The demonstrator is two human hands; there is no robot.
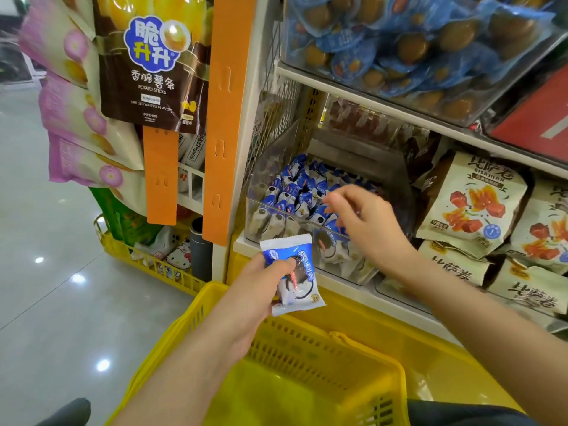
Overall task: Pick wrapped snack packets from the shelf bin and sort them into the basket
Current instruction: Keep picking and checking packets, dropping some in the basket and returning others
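Packet point(302, 250) above basket point(322, 358) | your left grip point(261, 281) is clutching it | your right grip point(362, 219) is hovering released over bin point(255, 199) beyond basket.

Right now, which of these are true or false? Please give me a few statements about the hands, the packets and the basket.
1. The left hand grips a packet. True.
2. The right hand grips a packet too. False: it reaches over the bin with loose fingers and holds nothing that can be seen.
3. The basket is red. False: it is yellow.
4. The bin is clear and holds blue and white packets. True.
5. The held packet lies in the basket. False: it is held up above the basket's far rim.
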